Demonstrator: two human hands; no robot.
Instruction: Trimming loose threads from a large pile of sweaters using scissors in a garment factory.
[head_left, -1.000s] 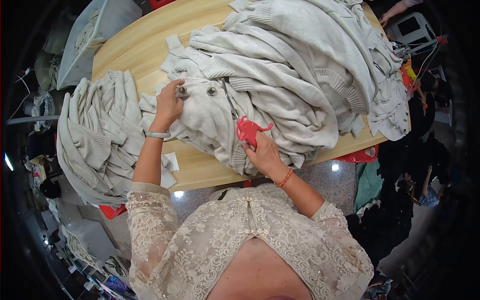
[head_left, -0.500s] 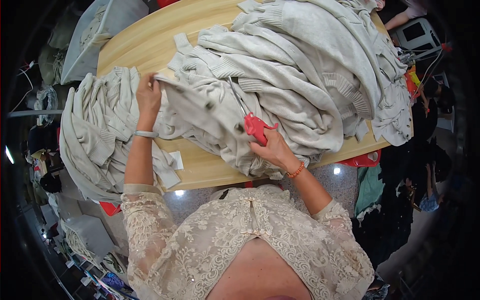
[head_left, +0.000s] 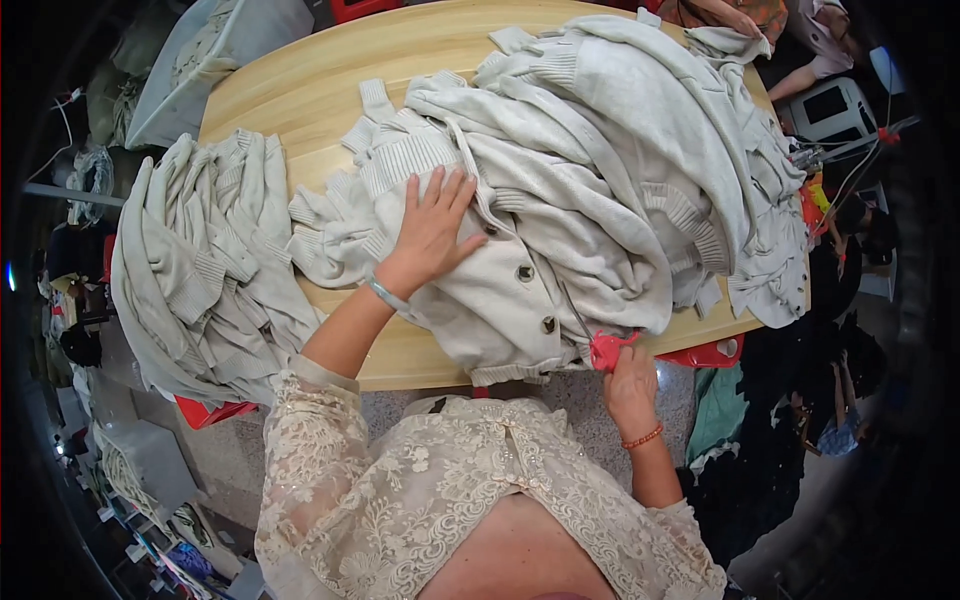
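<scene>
A pale grey knitted cardigan (head_left: pixel 500 290) with dark buttons lies spread on the wooden table (head_left: pixel 330 80) in front of me. My left hand (head_left: pixel 432 232) rests flat on it with fingers spread, a bracelet on the wrist. At the table's near edge, by the cardigan's hem, my right hand (head_left: pixel 630 385) grips small red scissors (head_left: pixel 606 350); the blades point up along the fabric. A large heap of similar grey knitwear (head_left: pixel 640 140) covers the right half of the table behind the cardigan.
A second pile of grey knitwear (head_left: pixel 200 270) hangs over the table's left end. Another person's hands (head_left: pixel 735 15) show at the far right edge. Red crates (head_left: pixel 715 352) sit under the table, and bags and clutter (head_left: pixel 90 180) fill the floor to the left.
My left hand moved from the left pile back onto the cardigan and flattened it. My right hand with the scissors dropped from the middle of the garment down to its hem at the table edge.
</scene>
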